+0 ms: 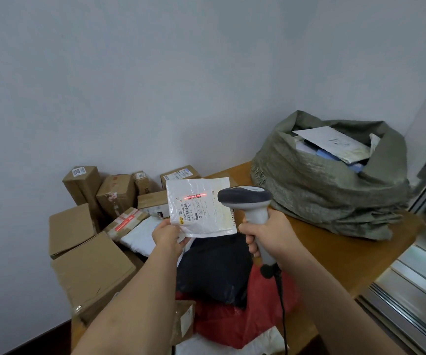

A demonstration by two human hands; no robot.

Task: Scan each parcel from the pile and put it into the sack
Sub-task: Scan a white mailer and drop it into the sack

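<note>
While the left hand [167, 235] pinches the lower left corner of a white padded envelope [201, 207], its fingers curled behind the packet and mostly hidden, the right hand [263, 235] is wrapped tight round the grey handle of a scanner [247, 201]. The scanner's dark head sits at about three o'clock from the envelope, just beside its right edge and covering a little of it. A red line [196, 196] of light falls across the barcode near the top of the envelope's label; the small print on the label is too fine to read. A black cable [282, 303] drops from the handle's base and runs out of view at the bottom edge.

Below the hands, toward six o'clock, lie a black bag [214, 270] and a red bag [235, 321], partly covered by both forearms. At nine to eleven o'clock from the envelope stands the pile of brown boxes [88, 265], some tilted against the wall, with a white soft parcel [140, 235] half hidden among them. The envelope hides part of the boxes behind it.

At two o'clock, well apart from the hands, a green woven sack [329, 190] sits on the wooden worktop [334, 252], its mouth open and white and blue parcels showing inside. How full it is below them cannot be seen.
</note>
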